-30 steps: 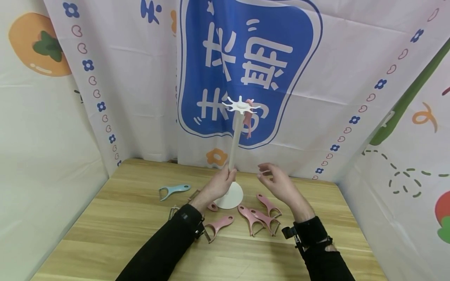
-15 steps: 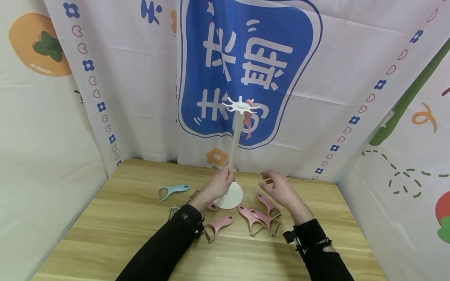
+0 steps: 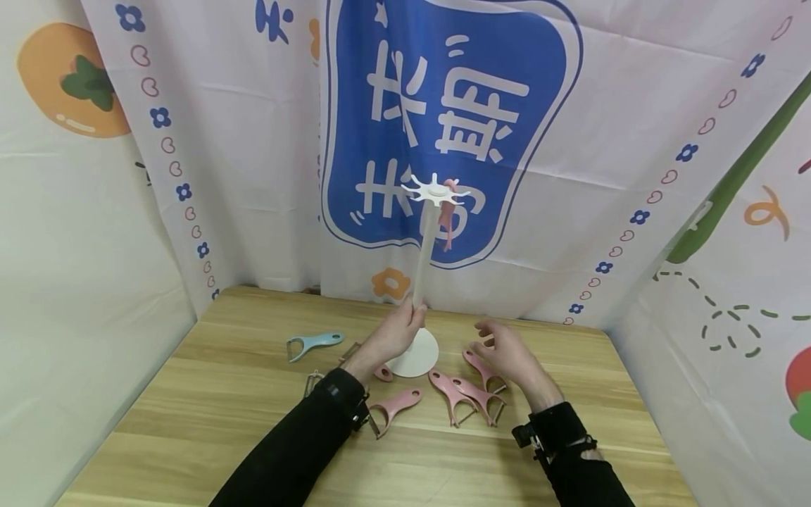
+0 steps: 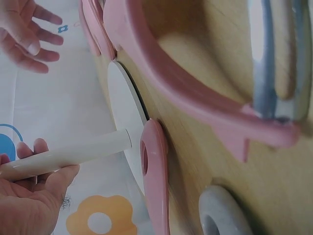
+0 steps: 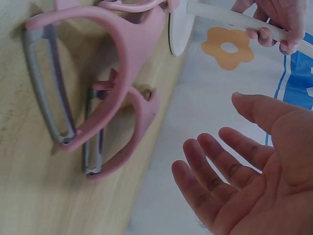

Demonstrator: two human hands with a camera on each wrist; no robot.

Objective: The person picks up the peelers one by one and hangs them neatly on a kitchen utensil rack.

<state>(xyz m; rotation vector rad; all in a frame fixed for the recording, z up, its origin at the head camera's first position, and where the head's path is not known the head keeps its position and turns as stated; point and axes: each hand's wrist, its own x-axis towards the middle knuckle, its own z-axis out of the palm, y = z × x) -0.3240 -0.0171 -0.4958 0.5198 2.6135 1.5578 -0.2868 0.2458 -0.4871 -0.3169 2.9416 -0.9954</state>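
My left hand [image 3: 395,334] grips the pole of a white stand [image 3: 424,260], just above its round base. A pink peeler [image 3: 447,218] hangs from one arm of the stand's hooked top. Lower right, my right hand [image 3: 509,355] hovers beside a pink peeler [image 3: 479,366] lying on the table, fingers loosely bent and holding nothing. In the right wrist view the fingers [image 5: 215,161] spread apart, clear of the peelers. Two more pink peelers, one at left [image 3: 450,394] and one overlapping it [image 3: 476,396], lie just in front.
Another pink peeler [image 3: 398,403] lies near the left wrist. A pink peeler [image 3: 383,373] and a pale one [image 3: 312,382] are partly hidden by the left arm. Farther left is a light-blue peeler [image 3: 317,341]. A printed cloth [image 3: 272,176] hangs behind the wooden table [image 3: 209,394].
My right hand has lowered toward the pink peelers on the right, moving slightly rightward. The left hand and the stand have stayed in place.
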